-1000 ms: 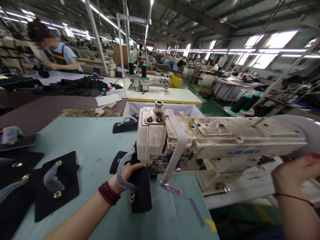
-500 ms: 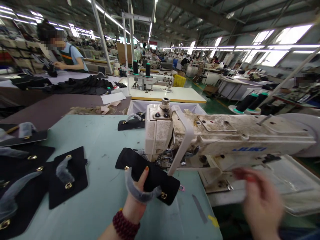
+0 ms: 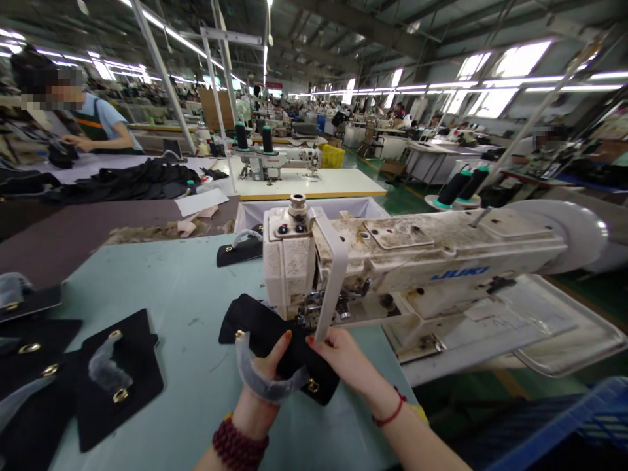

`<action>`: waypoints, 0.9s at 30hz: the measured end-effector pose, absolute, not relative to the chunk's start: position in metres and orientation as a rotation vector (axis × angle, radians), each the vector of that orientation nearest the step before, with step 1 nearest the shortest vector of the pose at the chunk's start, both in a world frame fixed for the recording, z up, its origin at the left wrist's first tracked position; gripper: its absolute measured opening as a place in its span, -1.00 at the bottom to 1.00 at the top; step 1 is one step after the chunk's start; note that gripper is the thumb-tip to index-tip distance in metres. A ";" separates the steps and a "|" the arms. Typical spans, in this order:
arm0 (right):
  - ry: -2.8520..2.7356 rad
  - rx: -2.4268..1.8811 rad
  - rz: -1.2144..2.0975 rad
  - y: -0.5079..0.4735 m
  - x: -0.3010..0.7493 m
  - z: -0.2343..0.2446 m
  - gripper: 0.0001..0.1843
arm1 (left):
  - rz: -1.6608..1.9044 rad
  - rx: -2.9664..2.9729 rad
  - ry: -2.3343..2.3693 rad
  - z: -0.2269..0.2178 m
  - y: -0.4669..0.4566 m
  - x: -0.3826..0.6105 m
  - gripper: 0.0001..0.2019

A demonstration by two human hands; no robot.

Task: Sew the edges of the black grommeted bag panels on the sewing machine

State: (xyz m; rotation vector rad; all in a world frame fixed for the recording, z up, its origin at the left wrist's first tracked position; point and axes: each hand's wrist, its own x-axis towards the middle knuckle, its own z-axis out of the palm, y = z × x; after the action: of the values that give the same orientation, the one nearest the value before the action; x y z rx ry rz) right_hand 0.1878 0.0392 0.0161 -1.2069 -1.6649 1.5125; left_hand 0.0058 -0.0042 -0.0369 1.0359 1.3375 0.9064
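Two hands, one black panel: what goes on the list first?

Left hand [image 3: 262,379], maroon bead bracelet [image 3: 239,445] at the wrist. Its thumb [image 3: 283,341] lies on the black panel [image 3: 277,347], and the other fingers curl out of sight behind it, closed narrow and holding it.

Right hand?

Right hand [image 3: 341,356], red string bracelet [image 3: 391,409] at the wrist. Its fingertips [image 3: 314,341] meet the panel's upper edge, closed narrow; grip or mere touch, cannot tell.

Panel's position?

Between both sets of fingers, tilted, over a pale green table [image 3: 171,294], just beside the needle area of a Juki sewing machine [image 3: 412,258]. A gold ring [image 3: 313,386] sits just below the right fingertips, a gold eyelet [image 3: 239,333] just left of the left thumb, and a grey strap loop [image 3: 255,378] curves beside the left hand.

Anything further out?

Several black panels with gold eyelets [image 3: 118,386] lie flat, well left of the fingers. One more panel with a loop [image 3: 239,252] lies ahead of them, beside the machine. Farther off, a co-worker [image 3: 101,127] handles a dark piece at another table.
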 end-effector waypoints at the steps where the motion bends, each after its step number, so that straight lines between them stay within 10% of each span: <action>1: -1.658 -1.218 1.515 0.039 0.187 0.015 -0.48 | 0.961 1.087 1.381 -0.039 -0.006 0.007 -0.31; 27: -1.786 -1.312 1.384 0.044 0.186 0.018 -0.46 | 1.036 1.624 1.759 -0.035 0.003 -0.002 -0.42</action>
State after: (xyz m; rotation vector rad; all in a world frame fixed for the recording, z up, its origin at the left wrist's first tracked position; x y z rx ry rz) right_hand 0.1860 0.0440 0.0176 -1.3117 -1.7859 1.3842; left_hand -0.0016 0.0032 -0.0353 1.6235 1.7590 1.0363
